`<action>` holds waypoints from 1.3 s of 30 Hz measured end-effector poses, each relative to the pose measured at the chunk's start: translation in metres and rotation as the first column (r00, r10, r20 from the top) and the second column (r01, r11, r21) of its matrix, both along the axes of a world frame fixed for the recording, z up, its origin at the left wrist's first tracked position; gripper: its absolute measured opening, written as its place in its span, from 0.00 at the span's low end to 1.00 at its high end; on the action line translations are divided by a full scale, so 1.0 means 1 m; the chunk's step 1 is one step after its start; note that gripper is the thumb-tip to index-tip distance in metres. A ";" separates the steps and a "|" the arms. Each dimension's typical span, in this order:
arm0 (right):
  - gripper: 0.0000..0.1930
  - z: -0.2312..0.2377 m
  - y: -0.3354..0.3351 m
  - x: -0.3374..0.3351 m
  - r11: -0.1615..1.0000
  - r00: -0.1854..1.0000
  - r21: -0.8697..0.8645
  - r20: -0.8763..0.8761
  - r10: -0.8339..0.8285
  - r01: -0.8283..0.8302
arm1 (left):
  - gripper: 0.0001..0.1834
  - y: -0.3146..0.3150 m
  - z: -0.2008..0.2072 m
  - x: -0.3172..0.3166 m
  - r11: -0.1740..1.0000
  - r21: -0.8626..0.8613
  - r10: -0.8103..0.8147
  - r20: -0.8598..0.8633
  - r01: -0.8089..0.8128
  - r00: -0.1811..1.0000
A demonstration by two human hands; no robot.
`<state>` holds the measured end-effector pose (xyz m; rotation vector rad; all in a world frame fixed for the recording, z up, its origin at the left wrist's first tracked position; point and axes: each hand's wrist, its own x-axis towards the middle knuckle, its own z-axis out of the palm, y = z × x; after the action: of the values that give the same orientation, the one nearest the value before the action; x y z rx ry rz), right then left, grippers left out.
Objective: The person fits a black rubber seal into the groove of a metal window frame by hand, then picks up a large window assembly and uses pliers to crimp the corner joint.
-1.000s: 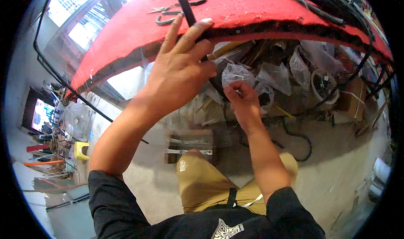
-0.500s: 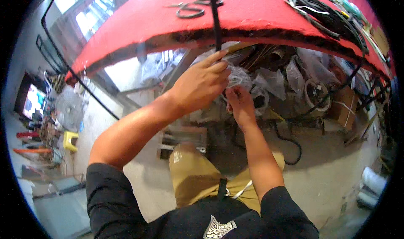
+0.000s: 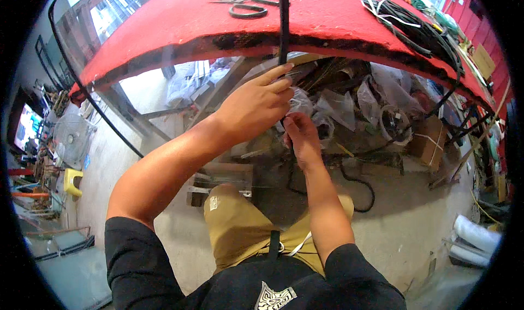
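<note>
Black strap (image 3: 283,23) hangs over the red bench edge (image 3: 349,39).
My left hand (image 3: 254,108) and right hand (image 3: 299,138) pinch it below (fingers closed).

The person wears a black short-sleeved shirt (image 3: 164,277); both sleeves end above the elbow, well back from each hand, leaving the forearms bare. A pale angular emblem (image 3: 274,298) is printed on the shirt front at the lower edge of view. Tan shorts (image 3: 240,231) show behind the right hand's forearm, with a small white printed patch (image 3: 213,203) on the left leg. A black strap (image 3: 273,243) runs down the shorts from the shirt hem, and a white cord (image 3: 299,245) lies just beside it. Left hand (image 3: 252,109) and right hand (image 3: 301,142) are bare: no gloves, rings or watch visible.
</note>
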<state>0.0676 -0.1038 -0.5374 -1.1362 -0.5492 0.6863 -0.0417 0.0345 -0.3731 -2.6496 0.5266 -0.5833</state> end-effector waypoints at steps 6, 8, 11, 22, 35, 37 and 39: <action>0.20 -0.015 -0.016 0.014 0.982 0.999 -0.187 0.035 0.027 -0.020 | 0.08 -0.006 -0.003 0.007 0.996 0.081 0.045 -0.020 -0.043 0.999; 0.19 -0.021 -0.027 0.008 0.981 0.996 -0.194 -0.086 0.002 -0.019 | 0.08 -0.005 -0.007 0.006 0.998 0.059 -0.008 0.014 0.007 1.000; 0.18 -0.018 -0.025 0.001 0.986 0.965 -0.098 -0.239 0.110 -0.137 | 0.08 -0.003 -0.015 0.001 0.997 0.071 -0.030 0.020 0.029 0.999; 0.19 -0.033 -0.015 -0.004 0.961 0.985 -0.230 0.045 0.169 -0.154 | 0.10 -0.006 -0.058 -0.006 1.000 0.028 -0.003 -0.015 0.004 1.000; 0.10 -0.048 -0.017 -0.003 0.992 0.958 -0.104 -0.285 0.033 -0.065 | 0.09 -0.008 -0.076 0.001 0.997 -0.080 -0.013 0.127 0.023 0.992; 0.12 -0.048 -0.021 -0.002 0.989 0.957 -0.108 -0.281 0.067 -0.101 | 0.10 -0.010 -0.077 0.001 0.996 -0.093 0.005 0.082 0.002 0.997; 0.13 -0.052 -0.020 0.011 0.982 0.977 -0.133 -0.185 0.106 -0.132 | 0.10 -0.010 -0.079 0.003 0.996 -0.093 0.008 0.084 -0.001 0.996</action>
<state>0.0788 -0.1238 -0.5892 -1.1699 -0.4238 0.9340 -0.0383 0.0241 -0.4522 -2.6980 0.4794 -0.7318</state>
